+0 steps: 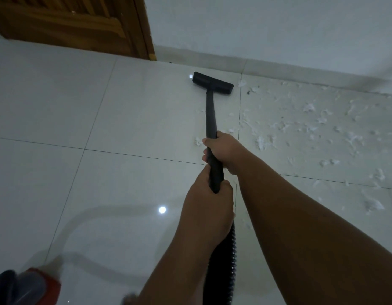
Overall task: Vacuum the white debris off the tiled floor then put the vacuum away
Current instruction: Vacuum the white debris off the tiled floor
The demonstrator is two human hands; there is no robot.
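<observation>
The right hand (222, 151) curls tight around the black wand (210, 115). The left hand (209, 195) grips the wand just behind it. The wand points away from the person, with its flat head (212, 83) on the tiled floor (124, 119). White debris (309, 128) lies right of the wand.
</observation>
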